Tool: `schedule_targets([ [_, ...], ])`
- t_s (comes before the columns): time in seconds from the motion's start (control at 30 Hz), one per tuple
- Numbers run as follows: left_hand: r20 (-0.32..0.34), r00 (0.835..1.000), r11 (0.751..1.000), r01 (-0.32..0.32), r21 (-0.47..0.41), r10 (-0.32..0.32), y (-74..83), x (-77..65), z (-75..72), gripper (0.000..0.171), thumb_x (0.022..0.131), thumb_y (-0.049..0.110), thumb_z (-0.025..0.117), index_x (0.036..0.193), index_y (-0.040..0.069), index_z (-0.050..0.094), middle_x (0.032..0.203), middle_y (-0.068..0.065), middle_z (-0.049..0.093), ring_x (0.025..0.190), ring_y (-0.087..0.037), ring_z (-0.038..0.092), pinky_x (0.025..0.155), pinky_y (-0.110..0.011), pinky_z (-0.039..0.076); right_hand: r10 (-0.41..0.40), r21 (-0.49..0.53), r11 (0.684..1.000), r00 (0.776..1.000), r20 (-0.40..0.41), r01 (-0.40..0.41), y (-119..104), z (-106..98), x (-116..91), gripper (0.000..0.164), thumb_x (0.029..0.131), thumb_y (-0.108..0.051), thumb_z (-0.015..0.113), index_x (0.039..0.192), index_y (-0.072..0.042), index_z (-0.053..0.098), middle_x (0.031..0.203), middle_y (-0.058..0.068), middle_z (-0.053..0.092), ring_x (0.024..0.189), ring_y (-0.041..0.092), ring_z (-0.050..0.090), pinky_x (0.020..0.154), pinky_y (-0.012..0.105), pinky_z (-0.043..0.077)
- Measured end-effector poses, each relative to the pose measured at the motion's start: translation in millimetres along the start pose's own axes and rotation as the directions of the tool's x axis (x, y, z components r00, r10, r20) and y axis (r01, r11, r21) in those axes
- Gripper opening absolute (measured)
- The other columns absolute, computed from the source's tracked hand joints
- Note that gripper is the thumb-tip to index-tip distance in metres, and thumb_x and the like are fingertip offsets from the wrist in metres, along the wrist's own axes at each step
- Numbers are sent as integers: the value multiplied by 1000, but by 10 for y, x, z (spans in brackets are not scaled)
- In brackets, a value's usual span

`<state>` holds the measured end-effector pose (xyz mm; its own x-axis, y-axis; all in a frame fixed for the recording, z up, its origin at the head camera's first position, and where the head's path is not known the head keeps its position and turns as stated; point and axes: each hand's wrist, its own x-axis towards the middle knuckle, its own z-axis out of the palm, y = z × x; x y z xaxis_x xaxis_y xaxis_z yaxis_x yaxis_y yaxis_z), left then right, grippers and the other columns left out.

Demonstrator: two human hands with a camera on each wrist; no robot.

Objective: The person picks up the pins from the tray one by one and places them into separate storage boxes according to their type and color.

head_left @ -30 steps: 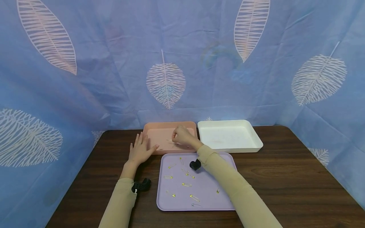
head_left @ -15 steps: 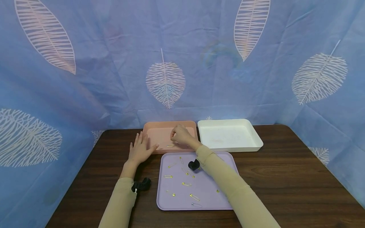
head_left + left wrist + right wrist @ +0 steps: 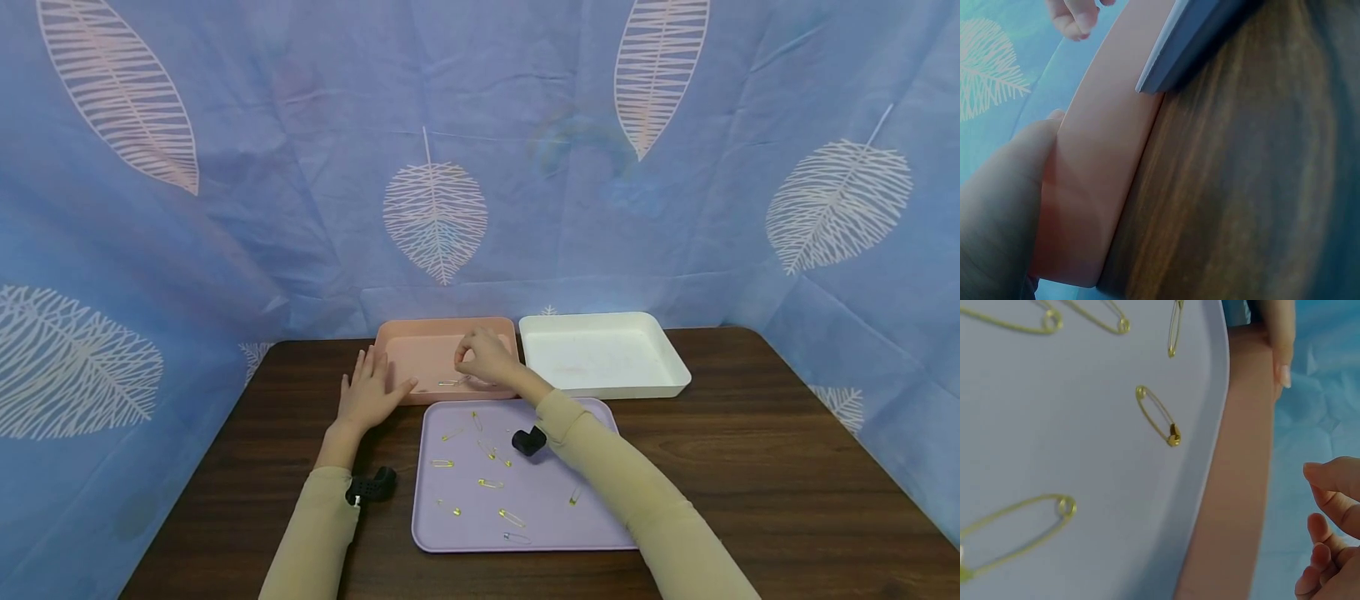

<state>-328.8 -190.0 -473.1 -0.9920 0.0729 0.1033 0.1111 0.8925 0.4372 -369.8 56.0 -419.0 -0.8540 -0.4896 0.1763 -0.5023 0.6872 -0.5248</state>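
Safety pins are spread over the lilac tray (image 3: 540, 533), mostly brass-coloured, such as one safety pin (image 3: 1159, 415) near its edge in the right wrist view. Behind it, a pink tray (image 3: 420, 329) holds a few more safety pins (image 3: 453, 382). Spread flat at that tray's left front corner, my left hand (image 3: 365, 398) has its thumb (image 3: 1010, 187) along the outer wall. Over the right part of the pink tray is my right hand (image 3: 486, 354), its thumb and forefinger tips close together. No pin shows between its fingertips (image 3: 1314, 470).
A white tray (image 3: 603, 354) stands beside the pink one on the dark wooden table (image 3: 750, 450). Blue leaf-patterned cloth (image 3: 525, 208) hangs behind and at both sides. Each wrist carries a black camera; the right wrist camera (image 3: 528, 441) overlaps the lilac tray in the head view.
A safety pin at the right fingertips a second ago has been let go into the pink tray. My right hand has lifted slightly and shifted right. My left hand stays put.
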Motion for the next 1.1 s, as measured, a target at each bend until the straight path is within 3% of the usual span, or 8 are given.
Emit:
schedule_targets([
  [0.33, -2, 1000, 1000, -5, 2, 5, -9, 13, -4, 98, 89, 70, 46, 156, 6, 15, 164, -19, 4, 152, -38, 1, 113, -71, 7, -62, 43, 997, 998, 6, 62, -71, -135, -244, 10, 85, -12, 71, 77, -14, 66, 107, 9, 56, 112, 30, 44, 99, 49, 33],
  [0.57, 0, 1000, 1000, -7, 5, 7, -12, 11, 2, 98, 89, 71, 46, 156, 6, 15, 164, -19, 4, 152, -38, 0, 113, -71, 7, -76, 100, 992, 997, 13, 75, -118, -229, -457, 11, 85, -11, 72, 77, -14, 65, 103, 6, 52, 108, 26, 43, 95, 45, 38],
  [0.83, 3, 1000, 1000, -3, -3, 3, 4, -11, -15, 98, 89, 70, 47, 156, 5, 16, 164, -19, 2, 152, -38, 0, 113, -71, 5, -95, 97, 991, 995, -26, 97, -131, -315, -716, 8, 83, -11, 71, 78, -16, 67, 106, 6, 53, 113, 29, 41, 97, 47, 36],
  [1.1, 9, 1000, 1000, 4, -5, -4, 4, -12, -4, 98, 89, 71, 46, 156, 6, 16, 165, -17, -1, 152, -36, -2, 114, -70, 5, -78, 144, 986, 995, -56, 85, -120, -396, -1025, 10, 83, -11, 73, 78, -17, 67, 103, 4, 52, 104, 25, 40, 86, 37, 38],
])
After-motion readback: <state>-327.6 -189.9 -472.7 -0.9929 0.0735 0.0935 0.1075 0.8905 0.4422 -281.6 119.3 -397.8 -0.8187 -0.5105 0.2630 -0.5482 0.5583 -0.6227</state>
